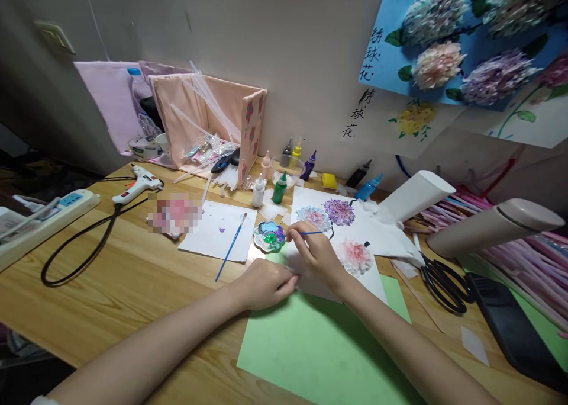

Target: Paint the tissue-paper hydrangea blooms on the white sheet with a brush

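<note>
In my right hand (317, 254) is a thin paintbrush (311, 233) with a blue handle, pinched between the fingers. Its tip end is hidden by my fingers, close to the right rim of a flower-shaped palette (260, 243) with green, purple and blue paint. My left hand (266, 283) rests closed in a loose fist at the left edge of a white sheet (306, 280); nothing shows in it. Blue, purple and pink-white textured flowers are on that sheet. Left of the palette, a second blue paintbrush (231, 246) lies across a smaller white paper (199, 236).
Behind the palette stand a white paint bottle (258, 193) and a green one (279, 189). A glue gun (139, 185) and its cord lie left. At right are scissors (446, 283), a phone (515, 328) and a leaning tumbler (492, 230). Green paper (310, 346) lies in front.
</note>
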A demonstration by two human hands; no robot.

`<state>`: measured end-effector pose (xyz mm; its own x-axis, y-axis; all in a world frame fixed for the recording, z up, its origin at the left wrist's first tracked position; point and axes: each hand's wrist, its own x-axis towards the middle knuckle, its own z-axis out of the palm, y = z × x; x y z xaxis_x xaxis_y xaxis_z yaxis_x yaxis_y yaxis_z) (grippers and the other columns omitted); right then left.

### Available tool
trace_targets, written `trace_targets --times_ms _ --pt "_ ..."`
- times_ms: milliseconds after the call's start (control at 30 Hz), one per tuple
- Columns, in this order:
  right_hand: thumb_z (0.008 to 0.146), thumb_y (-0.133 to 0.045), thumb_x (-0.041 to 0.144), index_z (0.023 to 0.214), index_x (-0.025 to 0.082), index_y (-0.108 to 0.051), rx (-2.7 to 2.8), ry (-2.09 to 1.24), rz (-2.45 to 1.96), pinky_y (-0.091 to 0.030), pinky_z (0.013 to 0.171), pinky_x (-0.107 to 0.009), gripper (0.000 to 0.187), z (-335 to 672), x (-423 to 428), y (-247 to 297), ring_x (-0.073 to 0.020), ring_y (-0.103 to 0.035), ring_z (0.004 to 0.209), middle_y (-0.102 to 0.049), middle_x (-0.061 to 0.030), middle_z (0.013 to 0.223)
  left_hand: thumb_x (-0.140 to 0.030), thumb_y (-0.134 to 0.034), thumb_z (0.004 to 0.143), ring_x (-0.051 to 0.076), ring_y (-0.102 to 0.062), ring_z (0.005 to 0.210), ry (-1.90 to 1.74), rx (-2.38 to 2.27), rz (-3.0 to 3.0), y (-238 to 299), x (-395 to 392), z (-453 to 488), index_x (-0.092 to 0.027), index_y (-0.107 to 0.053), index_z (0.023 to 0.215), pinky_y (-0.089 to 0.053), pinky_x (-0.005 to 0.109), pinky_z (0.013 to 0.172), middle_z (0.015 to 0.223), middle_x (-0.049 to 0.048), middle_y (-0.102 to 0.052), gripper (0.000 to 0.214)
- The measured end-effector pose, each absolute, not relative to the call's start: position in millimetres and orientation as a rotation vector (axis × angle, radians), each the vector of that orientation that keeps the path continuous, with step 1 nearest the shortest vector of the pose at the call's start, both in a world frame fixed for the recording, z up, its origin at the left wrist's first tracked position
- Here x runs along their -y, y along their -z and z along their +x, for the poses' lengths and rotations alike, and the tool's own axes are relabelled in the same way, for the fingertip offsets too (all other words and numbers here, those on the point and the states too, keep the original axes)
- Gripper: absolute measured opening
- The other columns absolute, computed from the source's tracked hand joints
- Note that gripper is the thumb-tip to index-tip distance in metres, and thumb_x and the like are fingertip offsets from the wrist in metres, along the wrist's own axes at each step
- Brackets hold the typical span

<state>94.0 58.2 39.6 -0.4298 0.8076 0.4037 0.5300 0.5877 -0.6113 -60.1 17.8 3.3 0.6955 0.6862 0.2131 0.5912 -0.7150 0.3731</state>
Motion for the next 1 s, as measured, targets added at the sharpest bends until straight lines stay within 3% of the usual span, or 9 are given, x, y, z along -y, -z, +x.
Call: trace_targets --times_ms 367,533,1000 --pt "0.094 -0.035 0.028 0.093 0.022 -0.056 1.689 -0.476 -1.096 -0.043 0.073 -0.033 0.022 162 -45 -21 -0.0188 -0.055 0.085 -0.058 -0.0052 0.090 -0.031 -0.035 0.097 0.014 -0.060 0.060 -0.402 -1.040 2.565 -8 -19 -60 -0.017 -0.064 0.073 -0.026 0.027 0.055 0.070 0.0022 -0.069 0.040" --pt "0.093 -0.036 0.027 0.080 0.021 -0.054 1.425 -0.358 -1.009 -0.044 0.070 -0.034 0.023 188 -37 5 -0.0181 -0.056 0.077 -0.056 -0.0031 0.079 -0.031 -0.034 0.097 0.012 -0.057 0.057 -0.407 -1.024 2.530 -7 -19 -60 -0.016 -0.061 0.070 -0.027 0.026 0.055 0.065 0.0020 -0.066 0.041" --pt "0.091 -0.033 0.022 0.081 0.022 -0.051 1.612 -0.300 -0.902 -0.039 0.069 -0.036 0.021 187 -34 13 -0.0174 -0.053 0.068 -0.056 -0.0012 0.072 -0.029 -0.031 0.098 0.012 -0.056 0.057 -0.387 -0.978 2.462 -12 -21 -59 -0.015 -0.066 0.082 -0.031 0.024 0.055 0.066 0.0022 -0.065 0.041"
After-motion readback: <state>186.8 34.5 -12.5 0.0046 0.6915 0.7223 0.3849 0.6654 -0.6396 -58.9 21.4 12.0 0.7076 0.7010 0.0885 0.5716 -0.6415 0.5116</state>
